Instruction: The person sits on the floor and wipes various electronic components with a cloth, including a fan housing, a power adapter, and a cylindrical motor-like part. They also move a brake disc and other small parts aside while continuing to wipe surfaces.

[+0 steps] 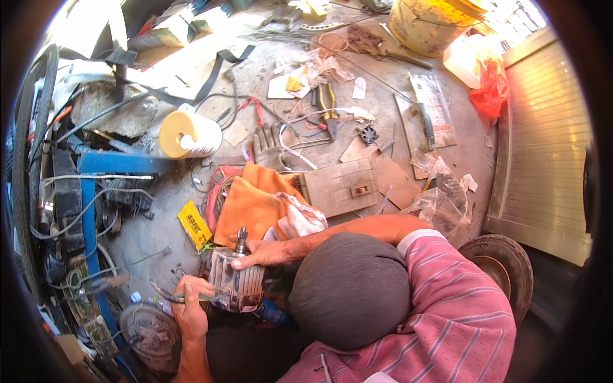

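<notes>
A finned metal electric motor stands tilted before me, its toothed shaft pointing up. My right hand grips the top of the housing beside the shaft, thumb on the near side. Between the thumb and fingers of my left hand is a bundle of wires that runs to the motor's lower left side. The motor's underside is hidden. An orange cloth lies just beyond it, and a yellow packet with printing is at its upper left. My grey-covered knee is below my right forearm.
Beyond the cloth are a moulded-case circuit breaker, a work glove and pliers. A blue metal frame and a round metal part stand left. A blue can is near the motor; a tyre is right.
</notes>
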{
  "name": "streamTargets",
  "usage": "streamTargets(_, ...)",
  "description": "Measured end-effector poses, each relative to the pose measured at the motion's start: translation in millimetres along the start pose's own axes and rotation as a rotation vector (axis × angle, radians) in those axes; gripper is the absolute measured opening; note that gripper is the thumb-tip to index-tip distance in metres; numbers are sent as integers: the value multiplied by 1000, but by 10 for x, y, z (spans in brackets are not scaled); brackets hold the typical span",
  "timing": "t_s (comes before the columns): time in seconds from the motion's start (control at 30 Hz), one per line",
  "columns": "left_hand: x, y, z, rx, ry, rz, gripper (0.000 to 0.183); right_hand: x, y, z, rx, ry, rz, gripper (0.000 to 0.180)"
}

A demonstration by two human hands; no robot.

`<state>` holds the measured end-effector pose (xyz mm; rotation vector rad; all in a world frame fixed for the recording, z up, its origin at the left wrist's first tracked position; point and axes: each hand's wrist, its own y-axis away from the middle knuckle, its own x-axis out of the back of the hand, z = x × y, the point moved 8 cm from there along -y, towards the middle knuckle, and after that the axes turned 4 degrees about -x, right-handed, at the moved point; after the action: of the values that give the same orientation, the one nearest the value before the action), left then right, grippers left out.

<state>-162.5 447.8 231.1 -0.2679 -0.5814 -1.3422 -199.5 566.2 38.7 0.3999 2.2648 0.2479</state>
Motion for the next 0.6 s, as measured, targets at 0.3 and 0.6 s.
streamTargets(0.3,-64,-52,174,-158,19,-91,60,-70,155,-101,-113,-257,-72,99)
streamTargets(0.6,321,-80,-178,13,141,-5,55,476,547,-1042,153,-559,-19,70)
